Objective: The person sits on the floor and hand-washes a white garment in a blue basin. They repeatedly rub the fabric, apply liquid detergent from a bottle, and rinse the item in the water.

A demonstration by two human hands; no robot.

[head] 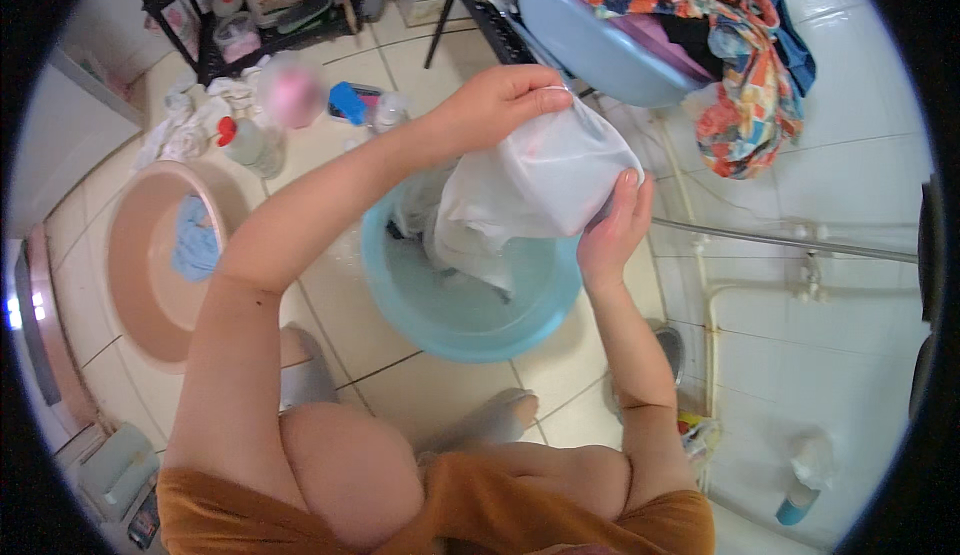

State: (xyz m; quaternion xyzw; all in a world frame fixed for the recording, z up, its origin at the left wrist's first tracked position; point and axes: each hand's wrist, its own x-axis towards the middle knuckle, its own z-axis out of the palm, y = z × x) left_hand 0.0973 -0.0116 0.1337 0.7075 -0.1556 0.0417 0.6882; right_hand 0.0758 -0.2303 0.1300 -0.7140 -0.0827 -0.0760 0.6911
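Note:
A wet white cloth (559, 169) is stretched between my two hands, its lower part hanging down into a blue plastic basin (472, 352). My left hand (506, 105) pinches the cloth's upper edge, above the far side of the basin. Lower and to the right, my right hand (619, 225) grips another edge, with its thumb on the fabric. Cloudy water (450, 315) stands in the basin, and more whitish fabric (420, 206) lies at its far left, partly behind the held cloth.
Left on the tiled floor is a peach basin (142, 277) with a blue cloth (196, 244). Beyond it stand a red-capped bottle (251, 146) and crumpled white cloths (191, 124). A black stool (487, 19) bears a large blue basin (600, 52) with a patterned garment (750, 120) hanging over. A metal hose (780, 240) crosses right.

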